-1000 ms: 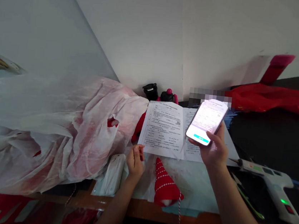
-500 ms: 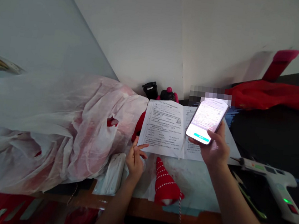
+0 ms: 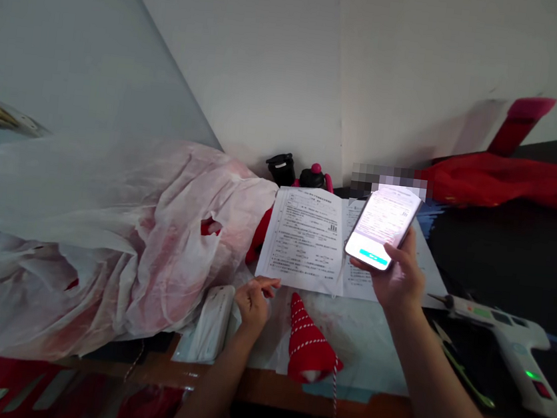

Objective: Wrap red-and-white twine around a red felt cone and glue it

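My right hand (image 3: 399, 276) is closed around a smartphone (image 3: 381, 231), with the thumb over the lower right of its lit screen. On the screen is a page of print with a blue button below. Behind the phone a printed worksheet (image 3: 302, 238) lies spread out, its right part half covered. My left hand (image 3: 252, 303) is near the worksheet's lower left edge, fingers curled in and nothing visible in them. To its right rests a red cone-shaped piece (image 3: 311, 343) wound with red-and-white twisted cord, its loose end hanging over the table edge.
White translucent plastic bags (image 3: 154, 242) with reddish contents fill the left. A white packet (image 3: 212, 322) lies beside my left forearm. At right are a hot glue gun (image 3: 509, 343) with a green light and a green-edged tool (image 3: 465, 374). Red fabric (image 3: 507, 181) and black-and-pink bottle tops (image 3: 315, 176) are behind.
My left hand's fingers have drawn in from a stretched position and moved off the worksheet's lower left corner. The phone has shifted very slightly left in my right hand.
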Available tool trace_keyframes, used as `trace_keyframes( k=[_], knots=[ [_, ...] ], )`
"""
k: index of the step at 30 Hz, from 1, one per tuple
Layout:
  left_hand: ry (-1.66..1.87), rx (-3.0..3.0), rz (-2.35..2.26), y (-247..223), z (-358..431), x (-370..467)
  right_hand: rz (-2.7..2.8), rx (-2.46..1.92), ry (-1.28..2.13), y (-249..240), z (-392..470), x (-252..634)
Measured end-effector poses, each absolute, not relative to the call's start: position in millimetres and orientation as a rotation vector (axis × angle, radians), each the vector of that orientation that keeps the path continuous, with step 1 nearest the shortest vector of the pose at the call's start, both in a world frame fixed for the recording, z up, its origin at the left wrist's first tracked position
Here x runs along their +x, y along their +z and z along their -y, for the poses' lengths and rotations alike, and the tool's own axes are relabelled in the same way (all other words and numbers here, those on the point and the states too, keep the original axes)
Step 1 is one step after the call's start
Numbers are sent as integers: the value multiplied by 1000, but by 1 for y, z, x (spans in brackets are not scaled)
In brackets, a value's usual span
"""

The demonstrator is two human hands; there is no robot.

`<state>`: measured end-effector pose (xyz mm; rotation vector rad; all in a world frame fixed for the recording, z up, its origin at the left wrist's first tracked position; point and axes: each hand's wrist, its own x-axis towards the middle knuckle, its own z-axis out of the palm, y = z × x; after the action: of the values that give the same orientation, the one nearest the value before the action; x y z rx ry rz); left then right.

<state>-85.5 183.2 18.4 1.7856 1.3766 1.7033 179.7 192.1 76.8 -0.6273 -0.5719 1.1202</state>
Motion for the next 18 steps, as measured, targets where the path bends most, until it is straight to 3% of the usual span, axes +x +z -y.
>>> trace_keyframes(
  k=[9, 18],
  knots=[
    [1682, 1646, -1423, 13, -182, -85, 555, -649, 1137, 77, -192, 179],
    [1742, 2038, -1548, 14, -190, -95, 581, -671, 1159, 69, -193, 177]
  ],
)
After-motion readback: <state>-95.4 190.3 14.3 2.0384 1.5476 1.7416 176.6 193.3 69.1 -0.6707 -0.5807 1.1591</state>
